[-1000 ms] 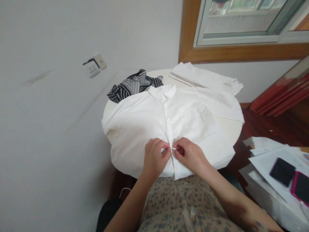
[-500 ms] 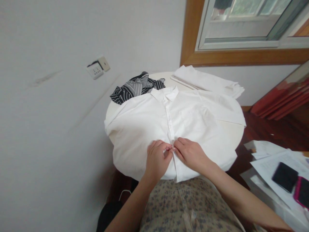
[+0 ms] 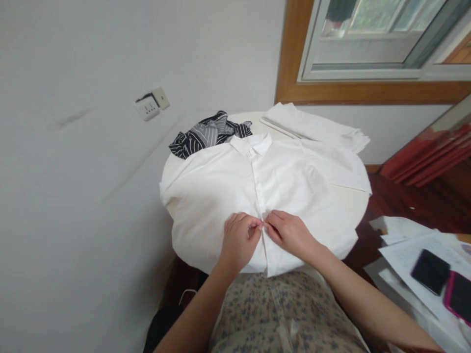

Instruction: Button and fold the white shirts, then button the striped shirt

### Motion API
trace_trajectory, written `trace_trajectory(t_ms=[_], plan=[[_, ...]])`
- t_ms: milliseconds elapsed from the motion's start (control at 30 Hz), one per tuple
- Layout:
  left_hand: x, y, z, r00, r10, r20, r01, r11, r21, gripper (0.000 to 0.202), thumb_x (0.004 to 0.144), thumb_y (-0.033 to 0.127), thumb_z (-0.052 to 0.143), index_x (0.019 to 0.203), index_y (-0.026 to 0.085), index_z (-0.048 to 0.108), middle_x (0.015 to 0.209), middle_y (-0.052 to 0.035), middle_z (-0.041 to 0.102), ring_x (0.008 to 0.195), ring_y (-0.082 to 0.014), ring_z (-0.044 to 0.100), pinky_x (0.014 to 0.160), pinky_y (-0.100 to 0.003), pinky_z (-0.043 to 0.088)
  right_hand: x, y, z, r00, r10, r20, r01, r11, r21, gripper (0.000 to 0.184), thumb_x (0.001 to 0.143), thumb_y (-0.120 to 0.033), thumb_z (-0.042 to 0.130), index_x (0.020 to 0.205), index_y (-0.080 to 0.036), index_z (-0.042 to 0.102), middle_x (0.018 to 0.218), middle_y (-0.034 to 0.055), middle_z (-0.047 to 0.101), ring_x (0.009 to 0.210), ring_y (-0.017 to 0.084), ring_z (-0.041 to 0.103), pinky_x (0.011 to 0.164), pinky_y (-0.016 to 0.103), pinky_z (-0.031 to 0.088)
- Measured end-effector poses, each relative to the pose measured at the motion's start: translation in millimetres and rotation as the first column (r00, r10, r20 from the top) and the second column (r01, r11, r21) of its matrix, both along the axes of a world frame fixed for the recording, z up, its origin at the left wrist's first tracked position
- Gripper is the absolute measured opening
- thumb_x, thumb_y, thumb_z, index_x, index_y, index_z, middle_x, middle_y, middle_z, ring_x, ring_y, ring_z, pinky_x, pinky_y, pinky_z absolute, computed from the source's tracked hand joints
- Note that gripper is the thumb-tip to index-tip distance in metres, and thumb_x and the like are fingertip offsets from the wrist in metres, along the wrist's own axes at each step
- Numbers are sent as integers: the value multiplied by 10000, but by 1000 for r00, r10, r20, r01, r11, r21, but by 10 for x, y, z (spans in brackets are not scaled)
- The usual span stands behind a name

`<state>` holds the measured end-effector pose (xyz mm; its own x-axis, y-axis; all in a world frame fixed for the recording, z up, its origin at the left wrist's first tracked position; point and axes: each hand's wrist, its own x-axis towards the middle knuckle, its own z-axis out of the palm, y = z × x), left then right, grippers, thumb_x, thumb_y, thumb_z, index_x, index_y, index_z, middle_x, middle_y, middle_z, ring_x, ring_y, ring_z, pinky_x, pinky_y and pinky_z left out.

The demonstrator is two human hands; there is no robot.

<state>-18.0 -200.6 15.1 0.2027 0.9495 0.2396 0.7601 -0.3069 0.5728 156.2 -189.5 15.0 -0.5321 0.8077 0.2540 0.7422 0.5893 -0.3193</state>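
Note:
A white button-up shirt [image 3: 213, 191] lies front side up across a round table, its collar at the far side and its hem towards me. My left hand [image 3: 241, 238] pinches the shirt's front placket from the left, thumb and forefinger together. From the right, my right hand [image 3: 289, 233] pinches the same placket edge, its fingertips meeting those of the left. Whatever small part sits between the fingertips is too small and covered to make out. Above the hands, the placket runs closed up to the collar.
A black and grey striped cloth [image 3: 206, 132] lies at the table's back left. Folded white fabric [image 3: 316, 125] rests at the back right. Papers [image 3: 401, 245] with a black phone [image 3: 430, 271] and a pink-edged phone [image 3: 459, 296] are at lower right. A wall socket [image 3: 147, 108] is at left.
The view has shifted very slightly. Both hands stay at the same spot on the placket, with only tiny movement at the fingertips.

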Motion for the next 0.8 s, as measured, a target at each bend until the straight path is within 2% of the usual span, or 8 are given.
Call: trace_trajectory(t_ms=[67,200,333,500,633,800], plan=[[1,-1,10,1000,2,19,-2,1000,0,62,823,199,590,784,201,638,797,-17,644,827,-191,559,794,-340,404,41,-20,38,997,-25,-68,21,998,-61,170,943,-220,442,858,-180,583,815,47,596,798,176,569,704,279,446],[14,6,46,997,-5,83,4,1000,16,52,797,149,590,781,188,622,791,-21,639,821,-189,561,798,-340,420,118,-84,104,964,-33,-265,-13,985,-172,124,916,-185,485,893,-191,607,859,49,599,851,178,571,762,291,459],[48,49,55,987,-34,154,28,999,36,59,813,152,561,809,180,613,806,-31,636,829,-187,564,803,-340,437,99,-119,105,912,-160,-377,59,962,-266,108,880,-172,533,895,-197,637,858,41,597,776,161,566,725,289,457],[79,94,-11,970,-10,242,10,1000,2,78,826,173,536,833,183,613,817,-34,647,820,-177,595,781,-319,466,7,-98,61,880,-267,-394,136,934,-330,112,858,-165,548,862,-203,654,787,13,584,721,146,548,680,274,426],[64,76,-38,967,-3,256,8,1000,-18,95,832,193,524,854,188,617,825,-34,659,810,-172,612,780,-313,480,-29,-98,46,869,-320,-376,181,915,-361,95,835,-163,568,844,-208,651,763,-7,583,685,133,538,642,258,399],[37,57,-26,979,-15,205,25,999,-46,104,820,183,513,857,190,610,835,-34,661,819,-174,612,772,-305,481,-24,-134,19,878,-300,-373,182,930,-319,109,827,-152,568,857,-218,650,775,-11,595,694,129,541,651,250,398]])
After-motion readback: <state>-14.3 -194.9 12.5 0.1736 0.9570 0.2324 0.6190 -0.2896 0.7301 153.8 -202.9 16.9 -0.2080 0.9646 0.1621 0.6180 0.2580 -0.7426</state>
